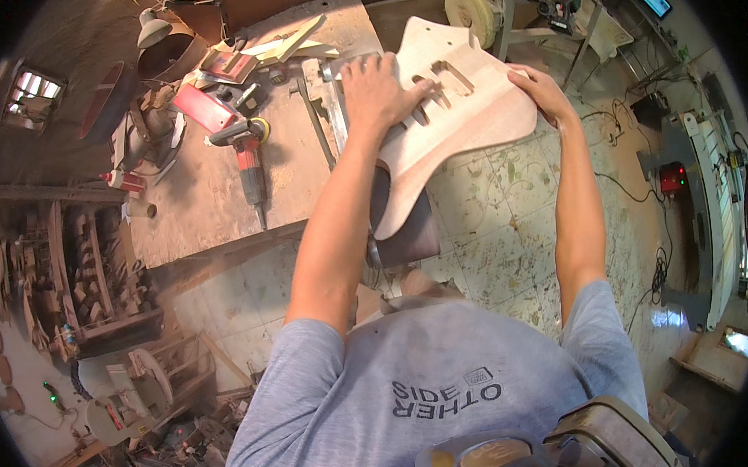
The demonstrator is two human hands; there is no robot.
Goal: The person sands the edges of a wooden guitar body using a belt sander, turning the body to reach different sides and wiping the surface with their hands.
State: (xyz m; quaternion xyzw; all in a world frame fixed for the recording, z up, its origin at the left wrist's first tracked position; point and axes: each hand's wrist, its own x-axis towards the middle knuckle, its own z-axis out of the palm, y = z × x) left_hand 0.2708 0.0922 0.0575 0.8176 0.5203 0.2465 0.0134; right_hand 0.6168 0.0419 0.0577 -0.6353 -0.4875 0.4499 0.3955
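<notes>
A pale wooden guitar body [478, 111] with routed cavities and several small holes is held tilted in front of me, over the right edge of the workbench [293, 174]. My left hand [376, 96] grips its left side, thumb stretched across the wood near the cavities and fingers bent at the edge. At the right edge, my right hand [544, 96] is closed around the rim, its fingertips partly hidden behind the wood. A metal bench fixture [324, 95] stands beside my left hand. Beneath the body's lower horn shows a dark brown flat surface [417, 231].
A red and grey power tool [250, 160] with a yellow disc lies on the bench, near a red box [203, 107], wood offcuts [298, 39] and a lamp [153, 29]. Beyond the guitar body stands a round pale wheel [470, 15]. Cables [615, 120] trail across the floor at right.
</notes>
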